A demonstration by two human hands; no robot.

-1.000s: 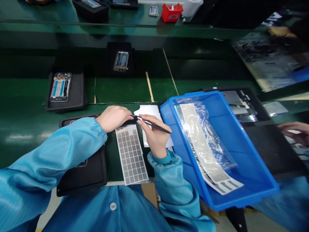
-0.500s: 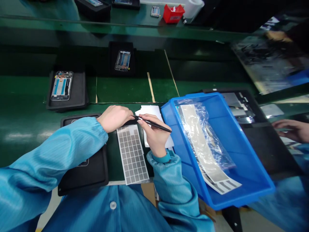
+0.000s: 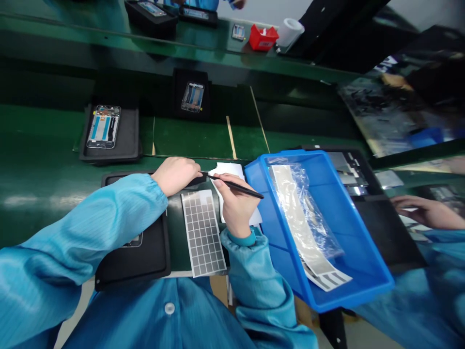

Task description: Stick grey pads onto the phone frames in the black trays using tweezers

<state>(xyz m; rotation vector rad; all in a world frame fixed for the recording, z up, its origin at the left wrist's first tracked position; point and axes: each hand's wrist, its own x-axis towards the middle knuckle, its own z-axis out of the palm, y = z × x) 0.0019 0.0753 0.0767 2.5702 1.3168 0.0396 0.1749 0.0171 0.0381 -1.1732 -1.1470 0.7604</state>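
1. We see black tweezers [image 3: 247, 190], long and thin, with a pointy end
2. Below them is a sheet of stickers [image 3: 205, 237], with rows of little grey squares
3. On the right is a big blue bin [image 3: 325, 194] with a long pale strip [image 3: 290, 191] and clear plastic in it
4. Some white paper [image 3: 231, 168] is partly hidden behind our right hand [image 3: 238, 208]
5. Our left sleeve [image 3: 119, 218] covers much of a black tray [image 3: 147, 259]
6. Our right hand is closed around the tweezers, and their tip points at our left hand [image 3: 177, 175]
7. Our left hand has bent fingers, but we cannot tell what it holds
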